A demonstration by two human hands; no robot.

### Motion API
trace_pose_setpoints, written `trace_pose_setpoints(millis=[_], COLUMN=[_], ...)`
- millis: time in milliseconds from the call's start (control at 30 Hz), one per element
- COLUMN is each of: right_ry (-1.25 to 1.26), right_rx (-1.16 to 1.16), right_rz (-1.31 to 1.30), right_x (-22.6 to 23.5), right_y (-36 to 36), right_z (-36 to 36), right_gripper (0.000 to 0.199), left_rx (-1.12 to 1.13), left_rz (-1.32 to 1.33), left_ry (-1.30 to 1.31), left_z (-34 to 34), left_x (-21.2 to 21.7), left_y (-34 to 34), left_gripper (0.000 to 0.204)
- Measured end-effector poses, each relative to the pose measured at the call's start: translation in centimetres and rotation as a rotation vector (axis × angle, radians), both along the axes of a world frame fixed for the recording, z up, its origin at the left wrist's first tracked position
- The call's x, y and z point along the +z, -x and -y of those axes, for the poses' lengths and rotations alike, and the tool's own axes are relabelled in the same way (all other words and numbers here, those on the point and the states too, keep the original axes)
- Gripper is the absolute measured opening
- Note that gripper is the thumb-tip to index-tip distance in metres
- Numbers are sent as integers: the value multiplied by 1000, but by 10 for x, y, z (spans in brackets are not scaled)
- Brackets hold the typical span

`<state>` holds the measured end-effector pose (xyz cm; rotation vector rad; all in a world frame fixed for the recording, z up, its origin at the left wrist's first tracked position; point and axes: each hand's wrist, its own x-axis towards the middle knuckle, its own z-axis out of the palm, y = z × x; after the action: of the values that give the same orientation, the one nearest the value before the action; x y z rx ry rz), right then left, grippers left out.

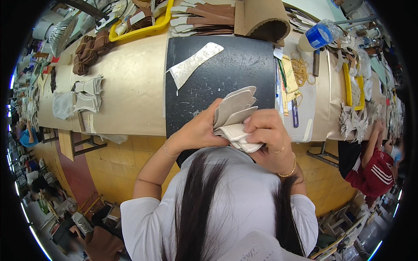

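Head view, left hand point(201, 127) and right hand point(271, 134) gripping pale pieces point(230, 108), tips point(249, 91) slanting up-right

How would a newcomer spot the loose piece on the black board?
Find the scuffed black board on the table. On its upper left lies a pale, mottled piece, slanting up to the right, wider at its lower end. It lies alone, unlike the grey-and-cream bundle held by the left hand and right hand.
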<state>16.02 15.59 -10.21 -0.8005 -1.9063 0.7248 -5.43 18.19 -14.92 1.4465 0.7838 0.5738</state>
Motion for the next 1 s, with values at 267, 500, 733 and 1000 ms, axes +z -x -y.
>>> trace_pose_setpoints(millis=[267, 500, 733, 1000], right_ry=[422, 390, 615, 724], right_rx=[117, 221, 320, -190], right_rz=[27, -71, -723, -554], right_x=[2, -11, -6, -39], right_y=[-18, -19, -49, -91], right_z=[-5, -3, 16, 21], right_gripper=[41, 36, 35, 62], left_rx=[-110, 39, -218, 167], left_rz=[97, 217, -195, -829], left_ry=[52, 356, 86, -790], left_z=[-1, -3, -65, -108], left_x=[1, -9, -7, -20], left_y=[1, -5, 15, 11], left_gripper=[107, 88, 62, 56])
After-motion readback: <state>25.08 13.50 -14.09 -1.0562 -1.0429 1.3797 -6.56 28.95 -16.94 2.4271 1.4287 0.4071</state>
